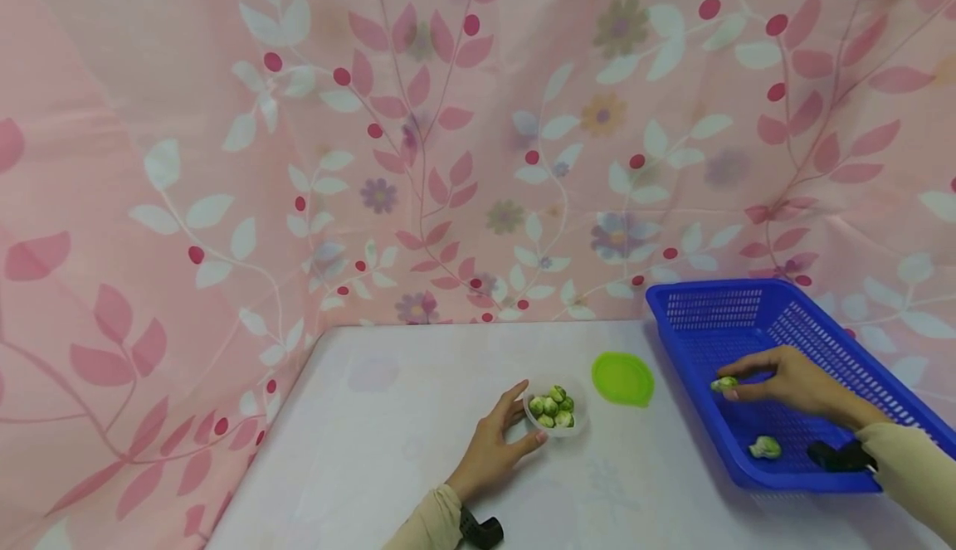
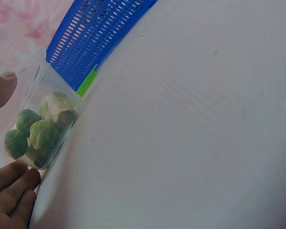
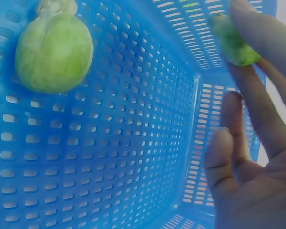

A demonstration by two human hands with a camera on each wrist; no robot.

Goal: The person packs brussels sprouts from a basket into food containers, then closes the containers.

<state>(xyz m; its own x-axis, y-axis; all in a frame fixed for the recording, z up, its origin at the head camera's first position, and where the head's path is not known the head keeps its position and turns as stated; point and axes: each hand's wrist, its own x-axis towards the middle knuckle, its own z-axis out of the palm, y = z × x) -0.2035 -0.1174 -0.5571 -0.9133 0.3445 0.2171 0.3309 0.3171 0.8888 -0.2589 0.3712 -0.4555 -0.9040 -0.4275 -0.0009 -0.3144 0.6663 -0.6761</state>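
Note:
On the white table, a small clear plastic tub (image 1: 532,424) holds several green Brussels sprouts (image 2: 44,133). My left hand (image 1: 493,442) cups the tub's left side, with thumb and fingers spread at its rim and wall. Over the blue basket (image 1: 735,450), my right hand (image 1: 799,386) pinches one Brussels sprout (image 3: 232,42) between thumb and fingertips. Another sprout (image 1: 765,448) lies on the basket floor near its front end; the right wrist view shows this loose sprout (image 3: 55,52) large, with its pale stem end upward.
A bright green lid (image 1: 623,379) lies flat on the table between the tub and the basket. The basket's slotted walls rise along the table's right side. A pink floral curtain (image 1: 448,160) hangs behind the table and along its left.

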